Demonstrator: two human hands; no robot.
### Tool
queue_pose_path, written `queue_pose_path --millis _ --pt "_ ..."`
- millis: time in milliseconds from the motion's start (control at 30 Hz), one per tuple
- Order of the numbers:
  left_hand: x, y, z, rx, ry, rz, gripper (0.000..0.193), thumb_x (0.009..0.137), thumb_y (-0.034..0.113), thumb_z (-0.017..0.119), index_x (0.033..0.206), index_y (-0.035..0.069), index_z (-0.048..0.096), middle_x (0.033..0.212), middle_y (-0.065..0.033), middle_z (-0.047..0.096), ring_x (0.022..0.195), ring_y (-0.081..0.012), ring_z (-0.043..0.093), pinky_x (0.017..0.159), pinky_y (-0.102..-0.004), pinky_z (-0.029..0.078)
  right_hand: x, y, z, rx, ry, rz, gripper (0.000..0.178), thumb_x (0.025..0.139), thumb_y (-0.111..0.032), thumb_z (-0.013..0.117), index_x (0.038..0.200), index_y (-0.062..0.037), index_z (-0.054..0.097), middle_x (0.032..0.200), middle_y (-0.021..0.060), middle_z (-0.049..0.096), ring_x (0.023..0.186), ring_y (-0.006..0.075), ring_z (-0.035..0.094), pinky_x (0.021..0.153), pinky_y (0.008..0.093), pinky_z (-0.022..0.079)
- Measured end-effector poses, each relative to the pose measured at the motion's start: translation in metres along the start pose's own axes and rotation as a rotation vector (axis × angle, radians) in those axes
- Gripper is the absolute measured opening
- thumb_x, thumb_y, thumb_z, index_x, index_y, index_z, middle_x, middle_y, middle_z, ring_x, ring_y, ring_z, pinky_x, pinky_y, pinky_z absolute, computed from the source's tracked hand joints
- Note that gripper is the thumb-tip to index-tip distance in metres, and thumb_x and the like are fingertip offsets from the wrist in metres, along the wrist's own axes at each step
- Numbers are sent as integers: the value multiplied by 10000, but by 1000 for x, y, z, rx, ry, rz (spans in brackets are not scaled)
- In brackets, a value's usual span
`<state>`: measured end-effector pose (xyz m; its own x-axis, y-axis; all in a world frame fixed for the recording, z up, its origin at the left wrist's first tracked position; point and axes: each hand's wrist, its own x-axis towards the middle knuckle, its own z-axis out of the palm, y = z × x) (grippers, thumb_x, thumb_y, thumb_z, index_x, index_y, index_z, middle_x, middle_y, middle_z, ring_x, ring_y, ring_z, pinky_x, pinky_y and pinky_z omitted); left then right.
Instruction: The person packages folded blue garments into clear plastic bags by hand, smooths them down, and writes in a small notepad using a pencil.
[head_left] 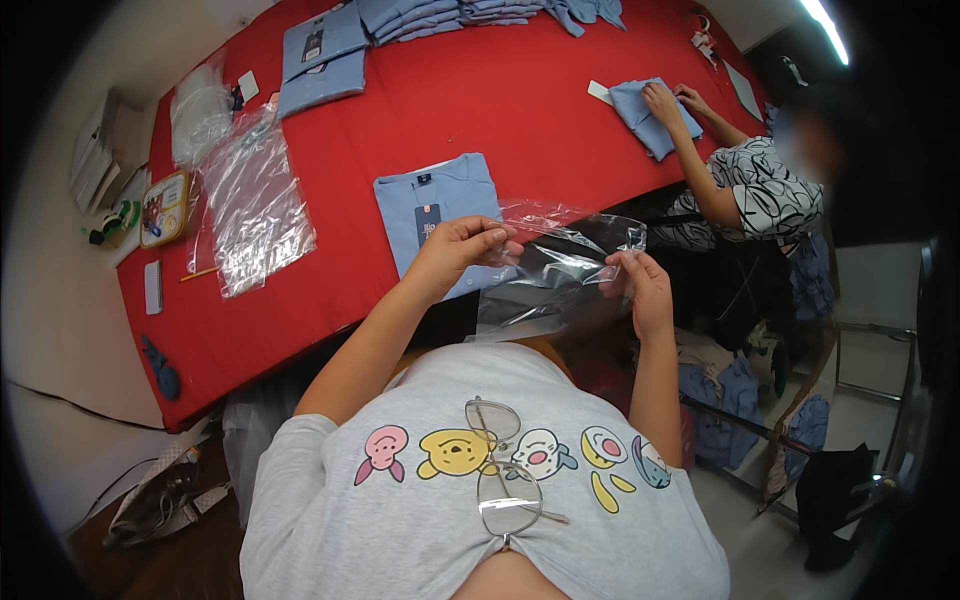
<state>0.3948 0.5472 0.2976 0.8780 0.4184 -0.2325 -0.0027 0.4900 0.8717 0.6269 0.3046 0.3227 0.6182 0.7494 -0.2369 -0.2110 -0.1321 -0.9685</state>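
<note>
A garment workroom: folded blue shirts (412,22) stacked along a red-covered surface (400,110), clear plastic bags (555,268) both held and laid out, and 1 co-worker (765,185) handling another blue garment (638,105).

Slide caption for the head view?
Left hand and right hand hold a clear bag near a folded blue shirt on a red table.
</note>
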Motion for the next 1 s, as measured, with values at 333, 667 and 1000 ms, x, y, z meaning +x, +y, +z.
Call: queue_pose_path --millis 333,667,1000 --pt "27 -1 56 -45 99 93 209 1015 154 764 1161 14 710 1036 -103 796 965 -181 773 898 -319 612 -4 -8 -39 -82 60 -284 86 995 -86 770 1029 -6 770 923 54 768 860 115 697 806 257 536" --pt "49 -41 120 218 233 102 243 848 83 910 1007 69 726 916 -30 755 832 -105 679 786 -263 522 25 -8 -70 -543 427 -613 246 932 -122 838 1105 8 721 1006 64 717 893 162 653 824 328 539" --pt "81 -108 193 619 60 371 547 855 109 838 1346 4 620 1204 -165 731 1089 -292 737 975 -381 573 53 65 -66 -223 -64 -86 350 1114 -272 622 1267 28 719 1062 77 765 964 135 709 870 284 567"
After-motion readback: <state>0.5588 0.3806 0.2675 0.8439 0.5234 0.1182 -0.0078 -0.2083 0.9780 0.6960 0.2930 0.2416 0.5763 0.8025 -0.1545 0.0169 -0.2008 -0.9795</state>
